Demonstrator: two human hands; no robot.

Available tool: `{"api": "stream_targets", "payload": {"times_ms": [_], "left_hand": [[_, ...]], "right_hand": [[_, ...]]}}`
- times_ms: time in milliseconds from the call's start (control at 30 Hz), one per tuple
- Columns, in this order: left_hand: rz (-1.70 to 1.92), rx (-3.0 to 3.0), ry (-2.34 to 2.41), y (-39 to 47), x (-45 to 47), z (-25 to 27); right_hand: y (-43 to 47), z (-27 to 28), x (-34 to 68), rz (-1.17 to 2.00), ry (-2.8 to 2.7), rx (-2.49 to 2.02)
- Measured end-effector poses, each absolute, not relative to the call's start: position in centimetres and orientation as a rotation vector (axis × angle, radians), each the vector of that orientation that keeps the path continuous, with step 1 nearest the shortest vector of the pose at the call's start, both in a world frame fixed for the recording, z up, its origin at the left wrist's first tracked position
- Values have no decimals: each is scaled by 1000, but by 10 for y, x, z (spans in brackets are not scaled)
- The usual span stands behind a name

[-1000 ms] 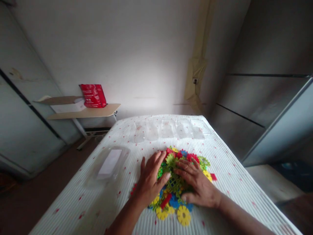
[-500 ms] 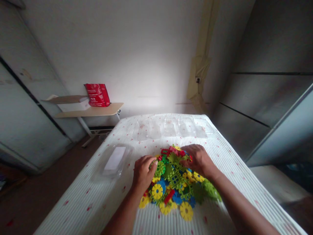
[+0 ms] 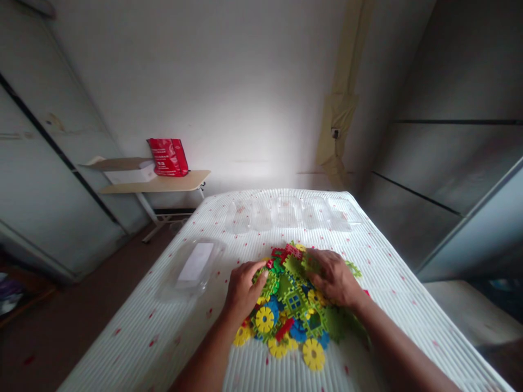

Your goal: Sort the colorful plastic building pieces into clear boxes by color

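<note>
A heap of plastic interlocking toy pieces lies on the bed-like surface in front of me, with green squares, yellow and blue notched discs and red bits mixed together. My left hand rests against the heap's left side, thumb spread from the fingers, by a round green piece. On the right flank lies my right hand, fingers spread over the green pieces and partly covering them. Neither hand visibly grips a piece. A yellow disc sits at the near edge of the heap.
Left of the heap is a clear plastic box with a white paper in it. Clear compartment trays stand in a row at the far end. Beyond, a side table carries a red bag and a white box.
My right hand has shifted down and a little nearer along the heap's right side, and a green piece now shows beyond it. My left hand stays nearly in place. The view has turned slightly.
</note>
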State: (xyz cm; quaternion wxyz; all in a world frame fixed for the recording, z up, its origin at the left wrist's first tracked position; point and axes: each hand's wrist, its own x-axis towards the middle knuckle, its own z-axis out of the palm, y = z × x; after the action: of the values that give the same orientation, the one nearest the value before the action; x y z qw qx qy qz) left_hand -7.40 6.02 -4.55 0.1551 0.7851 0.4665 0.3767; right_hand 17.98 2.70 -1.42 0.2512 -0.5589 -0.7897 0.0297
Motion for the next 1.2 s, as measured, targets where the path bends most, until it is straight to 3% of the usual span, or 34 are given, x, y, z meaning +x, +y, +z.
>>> {"api": "stream_targets", "payload": {"times_ms": [167,500,800,1200], "left_hand": [[1122,2156,1400,66,-77,-51],[1095,2073,1464,67,-77,-53],[1064,2091,1449,66,-76,-53],[1083,2040,1438,65,-75,-54]], "right_hand": [[31,-6,179,143,-1916,-1552],[48,-4,137,49,-2319,-1705],[48,-9,139,72,-2297,-1657],[39,14,207,337,-1529,-1463]]}}
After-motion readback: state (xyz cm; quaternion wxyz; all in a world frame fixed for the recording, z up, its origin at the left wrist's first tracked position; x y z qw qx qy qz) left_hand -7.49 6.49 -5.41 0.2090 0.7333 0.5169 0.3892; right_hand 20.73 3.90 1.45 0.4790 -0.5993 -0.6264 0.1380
